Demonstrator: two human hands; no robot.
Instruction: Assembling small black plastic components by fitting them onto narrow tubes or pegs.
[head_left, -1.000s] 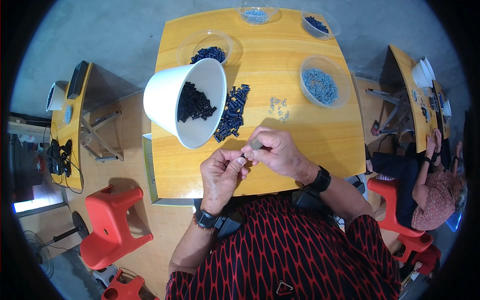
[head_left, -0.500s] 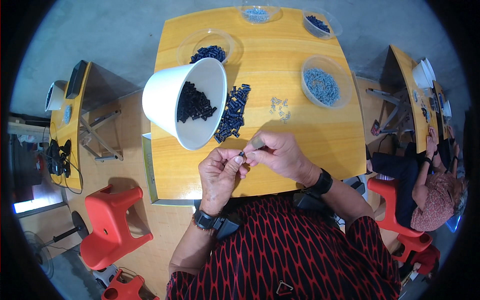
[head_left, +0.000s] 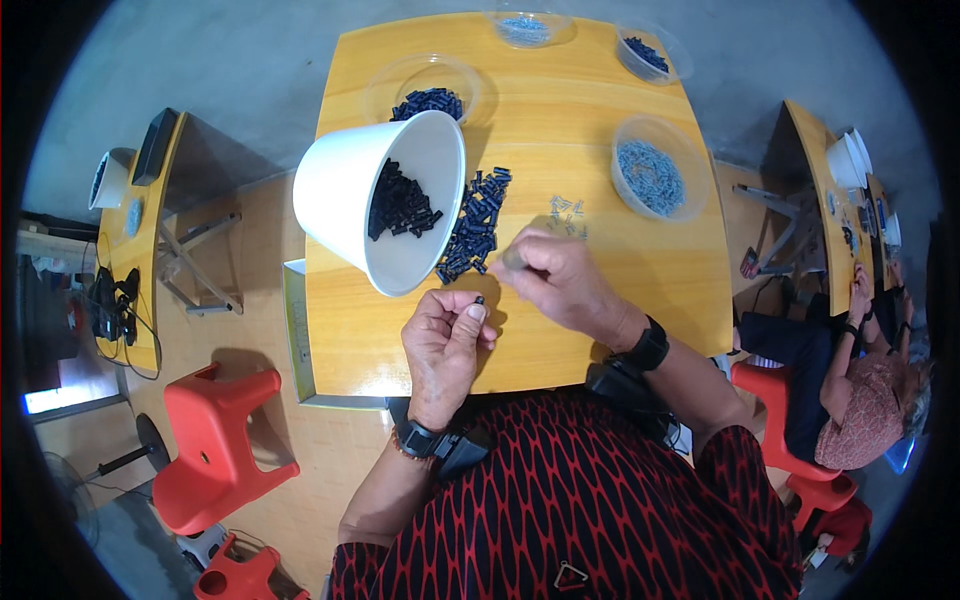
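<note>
My left hand [head_left: 442, 340] is closed, pinching a small black cylindrical piece [head_left: 479, 300] upright between thumb and forefinger above the table's near edge. My right hand [head_left: 562, 280] is closed around a small grey-green object [head_left: 513, 260], its kind unclear. Its fingertips are at the near end of a loose pile of black cylindrical pieces [head_left: 475, 222]; whether they touch one cannot be told. Left of the pile, a white bucket [head_left: 335, 205] lies tipped with its mouth toward the pile and more black pieces inside. Several small silver screws [head_left: 567, 209] lie beyond my right hand.
On the wooden table [head_left: 660, 300] stand a clear bowl of silver screws [head_left: 650, 178], a clear bowl of black pieces [head_left: 428, 104] and two farther bowls. A red stool [head_left: 215, 450] is at the left. At the right, another person [head_left: 870, 405] sits at a table.
My right hand has moved away from my left, up toward the black pile. My left hand stays nearly in place with the black piece. The view has shifted slightly.
</note>
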